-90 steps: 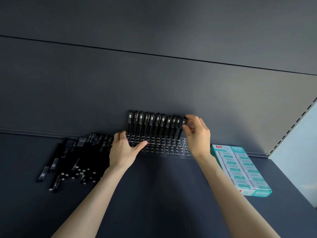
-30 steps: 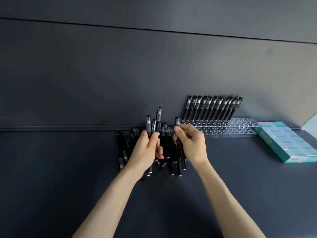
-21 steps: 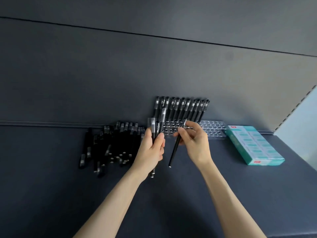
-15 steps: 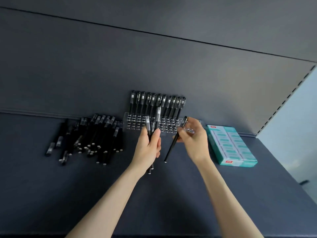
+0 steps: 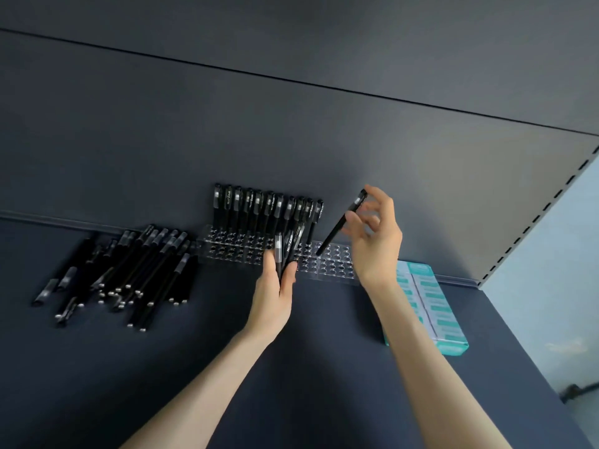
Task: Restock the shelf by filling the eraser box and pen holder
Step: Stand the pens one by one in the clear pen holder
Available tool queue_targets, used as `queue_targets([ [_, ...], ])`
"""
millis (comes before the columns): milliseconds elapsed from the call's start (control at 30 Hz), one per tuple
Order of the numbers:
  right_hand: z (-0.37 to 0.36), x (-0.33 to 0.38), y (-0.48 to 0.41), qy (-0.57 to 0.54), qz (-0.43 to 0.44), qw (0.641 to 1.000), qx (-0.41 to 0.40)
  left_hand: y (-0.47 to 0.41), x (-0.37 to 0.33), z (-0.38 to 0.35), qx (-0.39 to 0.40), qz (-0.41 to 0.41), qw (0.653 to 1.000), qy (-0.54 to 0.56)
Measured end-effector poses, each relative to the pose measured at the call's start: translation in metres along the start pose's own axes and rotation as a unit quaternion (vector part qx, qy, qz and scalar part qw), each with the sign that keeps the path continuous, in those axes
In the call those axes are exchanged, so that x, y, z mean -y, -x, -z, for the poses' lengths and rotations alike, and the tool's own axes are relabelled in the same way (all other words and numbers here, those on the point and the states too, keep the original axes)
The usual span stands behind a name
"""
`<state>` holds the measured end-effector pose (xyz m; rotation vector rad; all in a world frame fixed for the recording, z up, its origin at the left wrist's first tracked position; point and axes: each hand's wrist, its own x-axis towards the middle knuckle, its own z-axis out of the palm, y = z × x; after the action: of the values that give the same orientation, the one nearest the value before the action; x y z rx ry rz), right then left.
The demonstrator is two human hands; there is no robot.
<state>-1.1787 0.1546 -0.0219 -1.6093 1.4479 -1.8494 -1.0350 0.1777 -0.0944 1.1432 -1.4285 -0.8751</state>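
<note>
Right hand (image 5: 372, 234) up over the right end of the pen holder (image 5: 337, 270), and its fingers (image 5: 377, 192) had one black pen (image 5: 340, 226) pinched near the cap. Thumb and fingertips were closed lightly on the barrel, the remaining fingers loose and spread. The pen sloped, cap high and right by the fingertips, tip low and left, aimed down at the clear holder. The tip sat right at the holes just beyond the row of standing pens (image 5: 265, 209). Whether it had actually entered a hole could not be told from this view.

That slope was what the next move turned on, by my reading. The free hole lay below and to the left of the fingers, so the pen's long axis wanted bringing upright over it before going down, to match the back row, which stood near vertical against the back panel (image 5: 291, 124). The right hand was plainly the nearer one for that slot.

The left hand (image 5: 275, 296) waited in front of the holder's middle, fingers wrapped round a small bundle of spare pens (image 5: 288, 246), caps up, ready to feed across. A heap of loose pens (image 5: 129, 270) lay on the shelf (image 5: 194, 367), off to the holder's left. The teal eraser box (image 5: 431, 306) lay just right of the holder, partly behind the right forearm, and its rows looked full. In the holder only the back row was filled, so there was plenty left to do.
</note>
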Motion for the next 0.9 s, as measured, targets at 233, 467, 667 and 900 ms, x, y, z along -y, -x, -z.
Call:
queue_targets([
  [233,-0.013,-0.015,-0.024,0.012,0.029,0.999,0.012,-0.005,0.011,0.0,-0.001,0.013,1.0,0.014],
  [467,-0.017,-0.029,-0.025,0.086,0.069,0.992,0.052,-0.005,0.011,0.0,-0.009,-0.006,1.0,0.011],
  [667,-0.021,-0.036,-0.019,0.156,0.048,0.984,0.078,-0.005,0.01,0.0,-0.005,-0.003,1.0,0.011],
  [900,-0.021,-0.033,-0.012,0.173,0.036,0.982,0.06,-0.003,0.009,0.001,0.025,0.011,0.999,0.038],
])
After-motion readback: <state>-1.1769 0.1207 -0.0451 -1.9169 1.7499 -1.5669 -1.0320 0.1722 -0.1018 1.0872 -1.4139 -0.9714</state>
